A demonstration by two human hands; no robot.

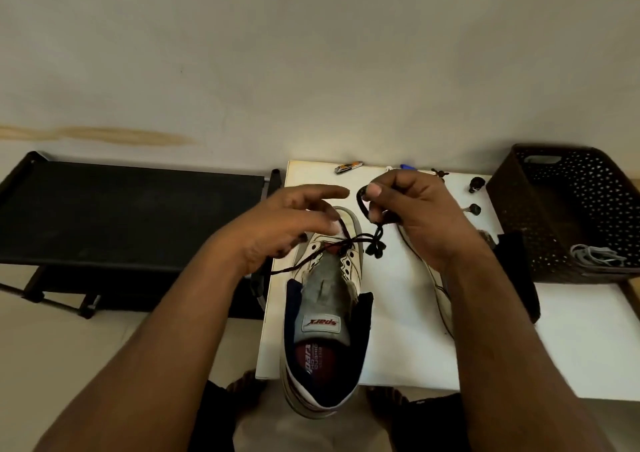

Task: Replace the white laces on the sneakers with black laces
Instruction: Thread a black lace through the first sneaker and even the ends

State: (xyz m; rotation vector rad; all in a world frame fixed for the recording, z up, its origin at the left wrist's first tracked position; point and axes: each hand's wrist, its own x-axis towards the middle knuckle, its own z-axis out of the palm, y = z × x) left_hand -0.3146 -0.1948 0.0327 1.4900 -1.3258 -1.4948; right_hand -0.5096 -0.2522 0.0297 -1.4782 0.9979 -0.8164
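A white sneaker (325,313) with a grey tongue lies toe-away on the white table (398,330), its heel over the front edge. A black lace (332,245) runs across its lowest eyelets. My right hand (415,212) pinches one part of that lace between thumb and fingers above the toe, and a knotted end dangles below it. My left hand (287,223) hovers over the toe with the other strand passing under its loosely spread fingers. A second white sneaker (440,285) lies mostly hidden under my right forearm.
A dark perforated basket (571,209) at the right holds pale laces (595,256). Small items line the table's far edge: a nail clipper (348,167), a blue pen tip (407,166) and two dark small objects (474,197). A black rack (131,216) stands left.
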